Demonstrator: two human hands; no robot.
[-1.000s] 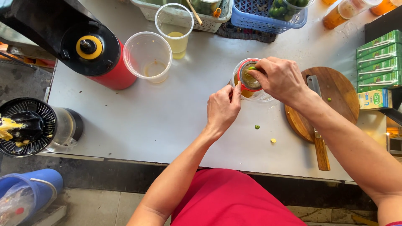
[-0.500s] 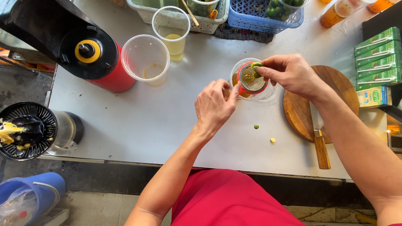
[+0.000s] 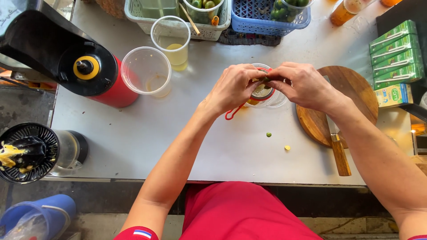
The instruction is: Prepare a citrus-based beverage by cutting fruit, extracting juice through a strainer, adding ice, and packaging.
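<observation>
My left hand (image 3: 233, 86) and my right hand (image 3: 302, 84) meet over a clear plastic cup (image 3: 275, 100) with a small red-rimmed strainer (image 3: 260, 93) on top. The fingertips of both hands pinch a small green fruit piece (image 3: 265, 80) above the strainer. The strainer's red handle (image 3: 233, 113) sticks out below my left hand. A round wooden cutting board (image 3: 351, 93) lies right of the cup, with a wooden-handled knife (image 3: 339, 151) across its near edge.
Two clear cups (image 3: 146, 71) (image 3: 171, 38) stand at the left beside a red-and-black blender (image 3: 89, 73). Baskets (image 3: 267, 18) of small green fruit sit at the back. Green drink cartons (image 3: 393, 53) are at the right. A citrus juicer (image 3: 29, 153) stands at the left. Bits of fruit (image 3: 269, 134) lie on the table.
My left hand has moved up from the table to the cup and joined my right hand on the fruit piece over the strainer.
</observation>
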